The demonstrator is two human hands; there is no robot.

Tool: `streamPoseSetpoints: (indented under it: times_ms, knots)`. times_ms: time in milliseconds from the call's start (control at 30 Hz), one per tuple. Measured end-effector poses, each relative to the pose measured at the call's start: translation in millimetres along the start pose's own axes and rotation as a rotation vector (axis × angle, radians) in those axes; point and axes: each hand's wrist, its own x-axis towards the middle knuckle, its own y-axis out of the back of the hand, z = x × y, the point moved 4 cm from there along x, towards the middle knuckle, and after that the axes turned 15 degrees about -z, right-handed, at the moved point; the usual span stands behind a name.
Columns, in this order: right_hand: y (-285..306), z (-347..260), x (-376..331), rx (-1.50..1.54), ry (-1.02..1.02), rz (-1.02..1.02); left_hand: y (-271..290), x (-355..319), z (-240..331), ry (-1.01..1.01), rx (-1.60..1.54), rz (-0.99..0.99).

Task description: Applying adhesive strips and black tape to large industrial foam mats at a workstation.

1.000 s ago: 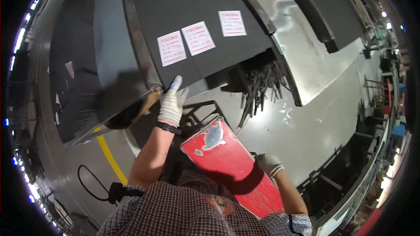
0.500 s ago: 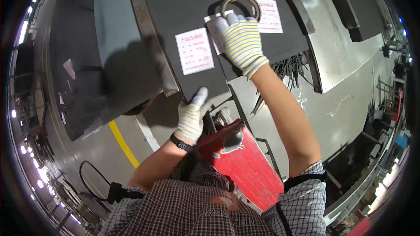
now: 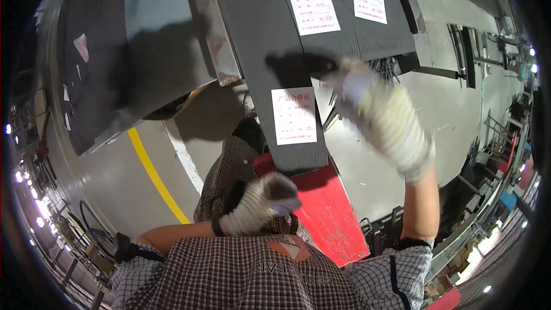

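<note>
A long black sheet-like strip point(image 3: 258, 51) reaches toward me, its near end over a red bench point(image 3: 333, 212). A white paper label with red print point(image 3: 294, 116) lies on that end. Beside the bench, close to my body, my left hand point(image 3: 258, 204) in a striped knit glove has its fingers curled in; whatever they may hold is hidden. My right hand point(image 3: 387, 117), gloved alike, hovers right of the strip, smeared by motion. A brownish patch shows at its fingertips, too blurred to name. The ring-shaped roll is not plainly visible.
Two more white labels point(image 3: 313, 8) lie on the neighbouring black strips. A rusty metal bar point(image 3: 213, 28) runs along the left side of the strips. Further left stands a dark sheet-covered surface point(image 3: 97, 80). A yellow line point(image 3: 158, 175) marks the grey floor.
The near black strip with its label has come toward me over the red bench. My right hand has left the ring-shaped roll's former place and moved right and nearer; my left has drawn back.
</note>
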Motion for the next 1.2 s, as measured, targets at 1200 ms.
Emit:
streamPoseSetpoints:
  times_ms: [1200]
  knots:
    - [-164,-15,-3,-0.18,-0.586,0.068,183,114,-32,-0.365,-0.22,-0.224]
